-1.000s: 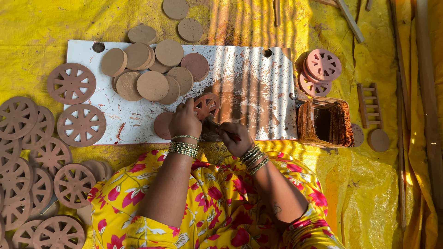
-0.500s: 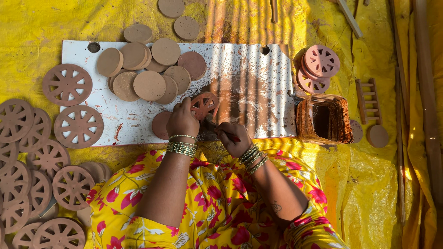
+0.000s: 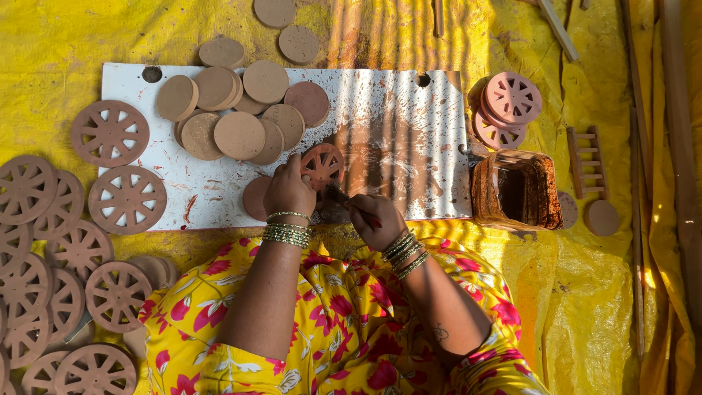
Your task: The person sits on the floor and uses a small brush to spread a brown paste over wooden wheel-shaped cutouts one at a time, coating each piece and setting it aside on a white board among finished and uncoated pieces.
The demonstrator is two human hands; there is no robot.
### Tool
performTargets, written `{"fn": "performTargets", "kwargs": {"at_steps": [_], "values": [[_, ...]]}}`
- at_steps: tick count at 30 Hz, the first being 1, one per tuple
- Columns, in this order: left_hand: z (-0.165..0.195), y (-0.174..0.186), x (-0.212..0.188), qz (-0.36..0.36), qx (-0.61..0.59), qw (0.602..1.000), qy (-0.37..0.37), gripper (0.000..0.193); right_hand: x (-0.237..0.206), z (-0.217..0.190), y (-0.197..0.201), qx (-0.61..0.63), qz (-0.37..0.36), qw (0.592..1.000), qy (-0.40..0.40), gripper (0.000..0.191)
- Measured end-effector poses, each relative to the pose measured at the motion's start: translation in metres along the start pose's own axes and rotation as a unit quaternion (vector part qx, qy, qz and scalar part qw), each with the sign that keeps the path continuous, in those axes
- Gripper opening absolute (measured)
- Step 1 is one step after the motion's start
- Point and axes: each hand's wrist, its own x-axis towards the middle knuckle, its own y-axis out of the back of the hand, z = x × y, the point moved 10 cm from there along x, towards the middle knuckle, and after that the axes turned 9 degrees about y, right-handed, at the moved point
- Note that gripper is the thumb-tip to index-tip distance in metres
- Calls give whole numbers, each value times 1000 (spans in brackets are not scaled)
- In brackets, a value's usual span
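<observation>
I see the spoked clay wheel lying on the white board, near the board's front edge and about midway along it. My left hand is curled over the wheel's near-left rim, pinning it down. My right hand, just off the board's front edge, is closed around a thin tool whose tip reaches toward the wheel; the tool itself is too small to name.

My worry is the spokes: they look thin, and a slip of the tip or too hard a press from the left hand could snap one. A plain clay disc lies half under that hand and could get dented. The pile of plain discs sits further back on the board. The clay-smeared square tub touches the board's right end, where a wide right elbow might tip it.
</observation>
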Motion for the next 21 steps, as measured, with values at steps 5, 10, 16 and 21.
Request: {"fn": "performTargets", "kwargs": {"at_steps": [5,10,16,21], "values": [[-6,6,2,-17,25,999,33,55,-3,20,23,-6,35,999,-39,19],[-2,15,-1,-8,10,1000,24,65,-1,8,10,38,58,997,36,20],[17,31,-7,98,-44,991,-82,73,10,18,6,-15,85,995,-51,20],[-6,9,5,-4,-83,997,-7,86,-1,32,35,-11,166,983,-78,23]]}}
